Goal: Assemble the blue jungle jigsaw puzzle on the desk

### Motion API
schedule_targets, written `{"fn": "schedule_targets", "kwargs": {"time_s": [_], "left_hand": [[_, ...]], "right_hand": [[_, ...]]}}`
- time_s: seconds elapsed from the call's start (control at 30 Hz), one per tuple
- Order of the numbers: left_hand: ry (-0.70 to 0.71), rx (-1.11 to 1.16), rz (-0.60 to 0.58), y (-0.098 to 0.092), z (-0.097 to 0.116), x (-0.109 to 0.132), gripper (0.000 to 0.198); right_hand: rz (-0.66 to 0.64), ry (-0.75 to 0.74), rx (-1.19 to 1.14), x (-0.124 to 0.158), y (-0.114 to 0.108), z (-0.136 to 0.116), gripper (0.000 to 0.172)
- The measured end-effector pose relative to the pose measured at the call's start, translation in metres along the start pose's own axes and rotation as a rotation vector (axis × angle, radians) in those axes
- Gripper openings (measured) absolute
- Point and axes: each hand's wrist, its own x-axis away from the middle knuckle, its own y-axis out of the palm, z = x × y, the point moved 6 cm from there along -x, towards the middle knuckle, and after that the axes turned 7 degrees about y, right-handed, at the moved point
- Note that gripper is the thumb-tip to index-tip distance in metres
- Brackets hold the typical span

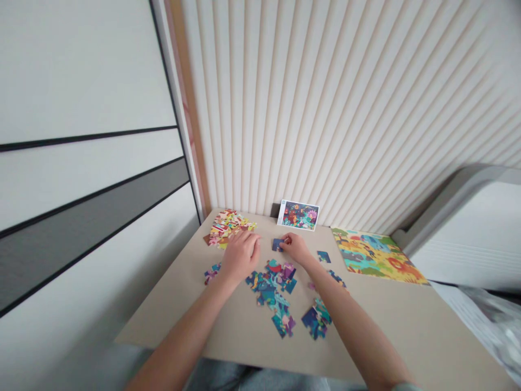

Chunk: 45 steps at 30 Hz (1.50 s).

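Note:
On the beige table [407,320], my right hand [296,247] pinches a small blue puzzle piece [278,245] near the far side. My left hand [240,254] rests palm down beside it, fingers stretched toward a pile of colourful loose pieces [227,225]. Between my forearms lies a partly joined blue and teal puzzle cluster [273,285]. More joined pieces [316,320] sit by my right forearm. A single blue piece [324,256] lies to the right of my right hand. A few pieces [211,272] lie under my left wrist's side.
A reference picture card [298,215] leans against the ribbed wall at the back. A finished colourful puzzle [376,256] lies at the right rear of the table. White panels stand to the left, and a white surface with crumpled plastic [492,320] sits to the right.

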Motion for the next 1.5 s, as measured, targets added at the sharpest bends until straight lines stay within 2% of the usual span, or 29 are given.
{"fn": "schedule_targets", "kwargs": {"time_s": [0.07, 0.13, 0.2, 0.3, 0.43, 0.53, 0.6, 0.67, 0.73, 0.8, 0.9, 1.1, 1.27, 1.5], "left_hand": [[-0.021, 0.056, 0.026, -0.016, 0.001, 0.014, 0.017], [-0.04, 0.073, -0.034, -0.019, 0.006, 0.036, 0.015], [-0.046, 0.039, -0.117, -0.012, 0.015, 0.062, 0.016], [-0.031, 0.006, -0.185, 0.004, 0.03, 0.095, 0.022], [0.076, 0.016, -0.273, 0.016, 0.053, 0.114, 0.034], [0.165, 0.057, -0.338, 0.017, 0.065, 0.117, 0.038], [0.159, 0.071, -0.341, 0.016, 0.065, 0.118, 0.036], [0.123, 0.075, -0.325, 0.016, 0.061, 0.119, 0.034], [0.094, 0.072, -0.31, 0.016, 0.058, 0.121, 0.029], [0.081, 0.066, -0.303, 0.015, 0.057, 0.122, 0.025], [0.072, 0.058, -0.302, 0.012, 0.059, 0.121, 0.021], [0.043, 0.0, -0.31, 0.011, 0.059, 0.121, 0.024], [0.015, -0.035, -0.259, 0.013, 0.054, 0.123, 0.021], [0.031, -0.03, -0.256, 0.013, 0.053, 0.123, 0.018]], "right_hand": [[0.04, -0.013, 0.093, 0.001, -0.003, -0.007, 0.024], [0.083, -0.024, 0.166, 0.006, -0.007, -0.013, 0.033], [0.12, -0.041, 0.215, 0.014, -0.012, -0.021, 0.037], [0.14, -0.093, 0.253, 0.04, -0.023, -0.031, 0.029], [0.159, -0.255, 0.303, 0.107, -0.038, -0.039, 0.019], [0.119, -0.273, 0.325, 0.169, -0.041, -0.034, 0.018], [0.088, -0.274, 0.329, 0.204, -0.035, -0.032, 0.02], [0.073, -0.271, 0.33, 0.23, -0.026, -0.033, 0.032], [0.078, -0.264, 0.334, 0.244, -0.016, -0.035, 0.043], [0.084, -0.264, 0.34, 0.249, -0.008, -0.036, 0.043], [0.08, -0.262, 0.333, 0.249, -0.001, -0.035, 0.032], [0.088, -0.233, 0.294, 0.246, -0.002, -0.029, 0.018], [0.104, -0.227, 0.294, 0.239, -0.009, -0.027, 0.02], [0.136, -0.249, 0.341, 0.228, -0.025, -0.021, 0.029]]}}
